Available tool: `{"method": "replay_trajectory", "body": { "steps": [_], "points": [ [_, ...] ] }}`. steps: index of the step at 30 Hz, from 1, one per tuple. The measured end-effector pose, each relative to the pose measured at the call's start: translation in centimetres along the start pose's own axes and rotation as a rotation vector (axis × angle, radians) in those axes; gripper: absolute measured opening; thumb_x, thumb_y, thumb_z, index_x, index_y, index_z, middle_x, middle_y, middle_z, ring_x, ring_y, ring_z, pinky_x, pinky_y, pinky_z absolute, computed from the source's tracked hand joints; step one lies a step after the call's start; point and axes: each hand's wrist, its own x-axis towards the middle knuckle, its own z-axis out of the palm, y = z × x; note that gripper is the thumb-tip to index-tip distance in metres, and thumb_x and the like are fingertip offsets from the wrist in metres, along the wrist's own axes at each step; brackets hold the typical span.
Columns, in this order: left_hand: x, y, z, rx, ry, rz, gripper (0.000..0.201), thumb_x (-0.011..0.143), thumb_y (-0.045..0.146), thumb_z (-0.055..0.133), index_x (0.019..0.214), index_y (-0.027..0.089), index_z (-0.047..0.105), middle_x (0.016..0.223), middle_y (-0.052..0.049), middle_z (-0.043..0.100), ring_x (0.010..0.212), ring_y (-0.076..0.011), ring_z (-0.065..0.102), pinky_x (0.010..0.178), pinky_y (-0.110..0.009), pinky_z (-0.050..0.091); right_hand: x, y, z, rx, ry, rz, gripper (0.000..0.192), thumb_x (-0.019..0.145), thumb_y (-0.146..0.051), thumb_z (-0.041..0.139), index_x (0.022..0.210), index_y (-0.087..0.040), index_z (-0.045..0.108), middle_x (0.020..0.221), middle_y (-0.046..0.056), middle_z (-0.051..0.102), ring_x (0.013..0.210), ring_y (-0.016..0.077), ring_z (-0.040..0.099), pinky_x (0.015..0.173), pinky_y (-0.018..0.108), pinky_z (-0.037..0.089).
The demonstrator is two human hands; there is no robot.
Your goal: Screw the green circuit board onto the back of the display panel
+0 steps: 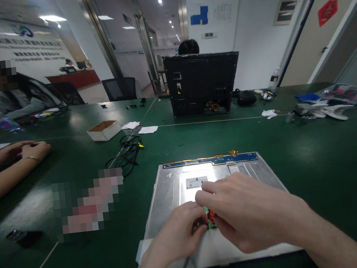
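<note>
Silvery sheet metal fills the space under both hands: a flat display panel [184, 185] lies back-up on the green table [313, 157], with a narrow blue circuit strip [210, 161] along its far edge, well beyond the fingertips. The left hand [177, 237] and right hand [239, 213] meet over the near half of the panel, fingers curled and pressed together around a small green-and-red connector [210, 220] that shows just between them. Only a sliver of it is visible; both hands appear to pinch it, though which fingers grip cannot be told. A thin cable [184, 267] trails back from under the left hand toward the person.

By the look of it, the step in hand is working this connector at the back of the panel, either seating or freeing it. The next move would call for a steady, straight push or pull with small force, keeping the panel flat.

Farther out from the fingers, to the left, lie a coil of black cable [127, 152] and a small cardboard box [103, 130]; another person's forearms [8, 164] rest at the left edge. A black chassis [201, 84] stands straight ahead.
</note>
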Motion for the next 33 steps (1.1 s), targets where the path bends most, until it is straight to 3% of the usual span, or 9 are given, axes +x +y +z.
{"method": "replay_trajectory", "body": {
  "steps": [16,26,33],
  "points": [
    [-0.12,0.06,0.04,-0.005,0.022,0.024,0.011,0.082,0.012,0.054,0.084,0.019,0.063,0.089,-0.005,0.067,0.085,-0.0224,0.061,0.077,-0.031,0.047,0.37,0.1,0.11,-0.033,0.01,0.055,0.007,0.092,-0.025,0.057,0.093,-0.018,0.056,0.074,0.002,0.068,0.061,0.0178,0.061,0.048,0.031,0.019],
    [-0.01,0.06,-0.1,-0.007,0.004,0.01,0.013,0.084,0.013,0.054,0.086,0.018,0.066,0.091,-0.005,0.068,0.086,-0.022,0.061,0.078,-0.03,0.049,0.03,0.2,0.18,-0.003,0.023,-0.014,0.012,0.081,-0.016,0.056,0.093,-0.018,0.053,0.082,0.003,0.064,0.061,0.0161,0.055,0.048,0.03,0.025],
    [-0.04,-0.18,0.22,0.02,0.025,0.016,0.01,0.081,0.012,0.055,0.081,0.018,0.062,0.086,-0.004,0.066,0.081,-0.0208,0.06,0.074,-0.029,0.046,0.2,0.12,0.16,-0.033,0.012,0.027,0.005,0.09,-0.022,0.055,0.093,-0.019,0.053,0.077,0.002,0.066,0.061,0.0168,0.058,0.048,0.031,0.021]
  ]
}}
